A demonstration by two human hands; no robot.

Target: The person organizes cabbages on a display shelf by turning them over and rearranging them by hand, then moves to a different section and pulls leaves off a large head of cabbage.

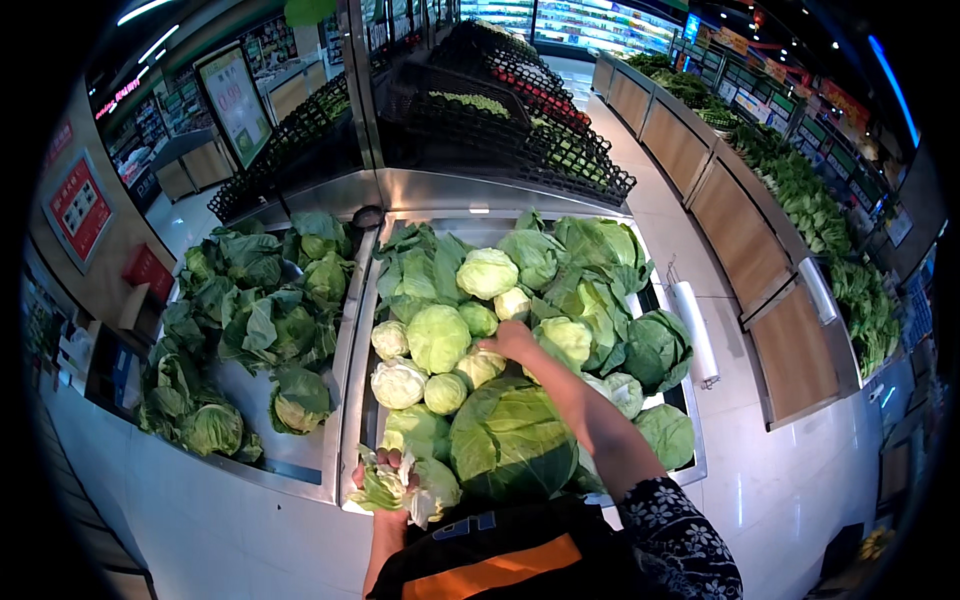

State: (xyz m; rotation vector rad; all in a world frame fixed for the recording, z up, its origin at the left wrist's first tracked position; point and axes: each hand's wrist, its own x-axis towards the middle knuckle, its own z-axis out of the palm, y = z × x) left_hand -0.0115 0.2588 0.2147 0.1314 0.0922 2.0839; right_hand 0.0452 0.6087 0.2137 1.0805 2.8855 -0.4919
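Note:
My left hand (386, 476) is closed around a bunch of loose, torn cabbage leaves (381, 491) at the near left corner of the metal display bin (351, 360). With the arm stretched over the bin, my right hand (511, 341) reaches among the cabbages; its fingers point down-left and are partly hidden, so whether it grips anything is unclear. Close to it lie a small pale cabbage (513, 304), a small green cabbage (478, 319) and a yellowish cabbage (481, 366). A large dark-leaved cabbage (514, 435) sits nearest my body, under my right forearm.
Leafy cabbages (292, 330) fill much of the left bin, beyond a metal divider. A metal post (367, 90) rises behind, beside black mesh crates (517, 97) of produce. At the right bin's side hangs a roll of plastic bags (694, 334); past an aisle stands a greens counter (739, 195).

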